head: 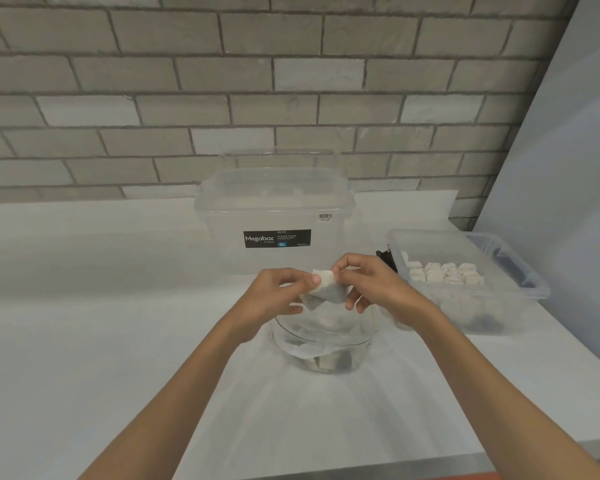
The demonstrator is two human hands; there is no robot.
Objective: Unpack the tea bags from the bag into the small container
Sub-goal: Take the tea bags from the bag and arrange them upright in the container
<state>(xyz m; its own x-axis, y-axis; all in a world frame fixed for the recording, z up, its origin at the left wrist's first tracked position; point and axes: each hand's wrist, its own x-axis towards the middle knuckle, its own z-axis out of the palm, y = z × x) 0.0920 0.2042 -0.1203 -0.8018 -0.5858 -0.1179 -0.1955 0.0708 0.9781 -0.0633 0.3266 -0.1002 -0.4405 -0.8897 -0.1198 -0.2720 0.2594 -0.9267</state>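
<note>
Tea bags [326, 289] are pinched between your left grip [278, 294] and right grip [371, 282]; peel one off gently without tearing paper, then carry it to the small container [537, 287].

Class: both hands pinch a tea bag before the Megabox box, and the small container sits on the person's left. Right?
No. In the head view the small container sits on the person's right; left hand and right hand do pinch the tea bag.

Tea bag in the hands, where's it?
Head view, centre: left hand and right hand pinch the tea bag above the clear bag, before the Megabox tub.
</note>
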